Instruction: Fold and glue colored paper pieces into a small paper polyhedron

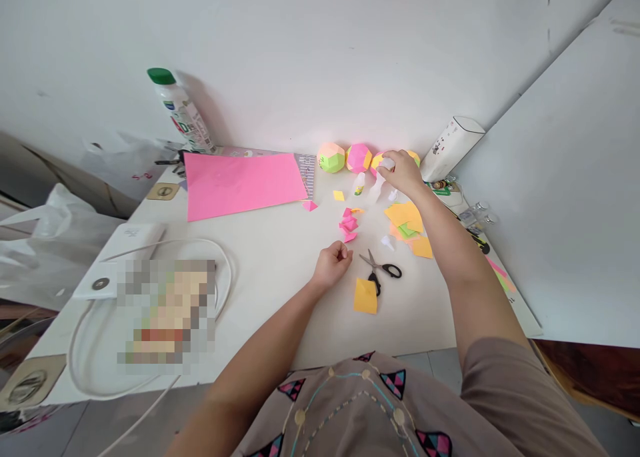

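My right hand (pixel 404 172) reaches to the back of the table, its fingers pinched round the top of a small translucent white bottle (pixel 377 188). Beside that stands another little white bottle (pixel 359 184) with a yellow-green label. My left hand (pixel 333 265) rests on the table with curled fingers; whether it holds anything is hidden. Just beyond it lie folded pink paper pieces (pixel 349 224). Black-handled scissors (pixel 381 266) lie open to its right, partly under an orange paper square (pixel 365 296).
Paper balls (pixel 331 158) line the wall. A pink sheet (pixel 245 184) lies left, below a green-capped spray can (pixel 183 110). Orange and green paper scraps (pixel 406 220) sit under my right forearm. A white cylinder (pixel 453 147) stands back right; a looped white cable (pixel 227 270) lies left.
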